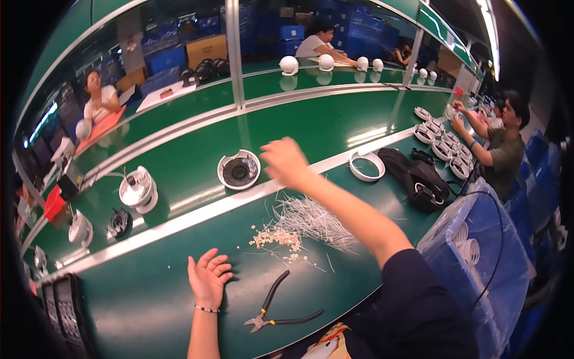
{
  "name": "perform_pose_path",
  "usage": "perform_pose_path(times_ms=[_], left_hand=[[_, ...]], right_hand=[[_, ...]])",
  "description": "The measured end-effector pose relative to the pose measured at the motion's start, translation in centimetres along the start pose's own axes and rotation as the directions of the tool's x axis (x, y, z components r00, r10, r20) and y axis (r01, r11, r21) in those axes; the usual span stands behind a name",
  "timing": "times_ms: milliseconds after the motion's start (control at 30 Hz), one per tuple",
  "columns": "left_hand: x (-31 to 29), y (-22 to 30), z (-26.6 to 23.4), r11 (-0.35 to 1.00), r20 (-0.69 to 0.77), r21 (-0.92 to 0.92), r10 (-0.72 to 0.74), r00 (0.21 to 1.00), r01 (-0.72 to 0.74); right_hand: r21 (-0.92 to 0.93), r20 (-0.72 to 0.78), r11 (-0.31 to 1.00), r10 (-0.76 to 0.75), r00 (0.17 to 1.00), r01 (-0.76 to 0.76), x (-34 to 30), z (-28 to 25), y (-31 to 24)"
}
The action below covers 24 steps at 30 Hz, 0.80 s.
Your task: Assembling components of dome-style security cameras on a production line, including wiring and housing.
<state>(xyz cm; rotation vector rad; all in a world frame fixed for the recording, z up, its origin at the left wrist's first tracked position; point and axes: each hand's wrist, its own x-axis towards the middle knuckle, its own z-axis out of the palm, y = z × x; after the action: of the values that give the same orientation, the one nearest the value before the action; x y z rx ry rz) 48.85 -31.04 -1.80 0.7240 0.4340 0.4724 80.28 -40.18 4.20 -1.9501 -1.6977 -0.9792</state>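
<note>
My left hand (209, 276) is palm up above the green bench, fingers spread, holding nothing. My right hand (287, 161) reaches across to the raised far strip, beside the right rim of a round white housing (239, 186) with a black inner part. Its fingers point left and look loosely apart, with no object visible in them. Between my arms lie a heap of thin white strips (314, 222) and a pile of small beige block-shaped pieces (275, 239). Near me rests a pair of cutting pliers (261, 318) with black handles, jaws spread.
White dome units (139, 190) and a black ring part (119, 223) stand at left. To the right are a white ring (367, 167), a black bag (412, 179), and a plastic-lined blue bin (478, 257). A black crate (67, 314) sits lower left. A co-worker (508, 143) works at right.
</note>
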Motion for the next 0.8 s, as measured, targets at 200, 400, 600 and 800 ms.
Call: perform_pose_path(times_ms=[200, 400, 600, 800], left_hand=[[-0.4, 0.8, -0.5, 0.999, 0.002, 0.04, 0.021, 1.0, -0.021], [-0.1, -0.4, 0.0, 0.996, 0.037, 0.093, 0.002, 0.999, -0.005], [-0.3, -0.4, 0.3, 0.992, 0.05, 0.129, 0.003, 0.999, -0.01], [-0.9, 0.7, -0.2, 0.97, 0.101, 0.244, -0.029, 0.994, 0.003]], right_hand=[[-0.191, 0.005, 0.884, 0.435, 0.9, -0.426, -11.8, -6.0, 7.9], [-0.442, 0.183, 0.747, 0.617, 0.765, -0.497, -18.8, -8.3, 9.5], [-0.224, 0.06, 0.892, 0.414, 0.908, -0.392, -13.8, -8.4, 7.5], [0.383, 0.026, 0.904, -0.217, 0.976, 0.19, -1.6, -10.2, -11.1]])
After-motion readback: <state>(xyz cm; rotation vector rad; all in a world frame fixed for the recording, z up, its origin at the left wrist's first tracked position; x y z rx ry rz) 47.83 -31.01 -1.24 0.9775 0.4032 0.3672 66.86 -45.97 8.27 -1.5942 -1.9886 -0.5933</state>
